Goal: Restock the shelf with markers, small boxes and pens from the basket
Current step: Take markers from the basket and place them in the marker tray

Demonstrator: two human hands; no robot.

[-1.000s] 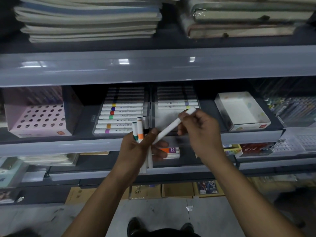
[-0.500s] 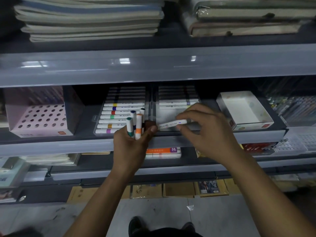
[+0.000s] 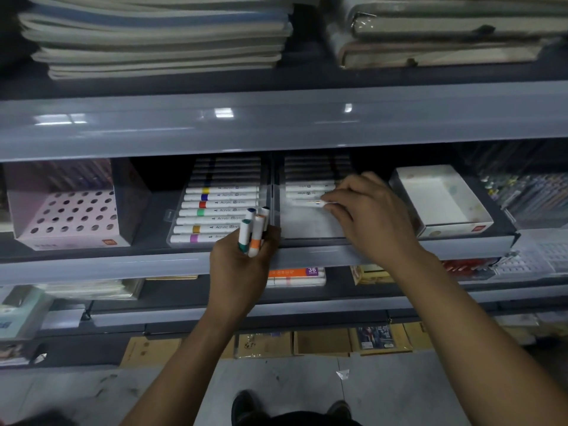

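My left hand (image 3: 238, 265) grips a bunch of white markers (image 3: 253, 230) upright in front of the middle shelf, with teal, orange and dark caps showing. My right hand (image 3: 368, 216) reaches into the right clear tray (image 3: 307, 224) and pinches a white marker (image 3: 309, 203), laying it flat below the row of markers at the back. The left clear tray (image 3: 175, 233) holds a full row of acrylic markers (image 3: 221, 212) with coloured bands. The basket is out of view.
A pink holder with round holes (image 3: 69, 216) stands on the shelf at left, an open white box (image 3: 442, 201) at right. Stacked notebooks (image 3: 159, 38) fill the shelf above. A 36-colour marker pack (image 3: 296, 275) lies on the shelf below. Cardboard boxes (image 3: 322, 342) line the floor.
My right hand carried one white marker from the bunch in my left hand back and to the right, down into the right tray. My left hand rose slightly toward the shelf edge.
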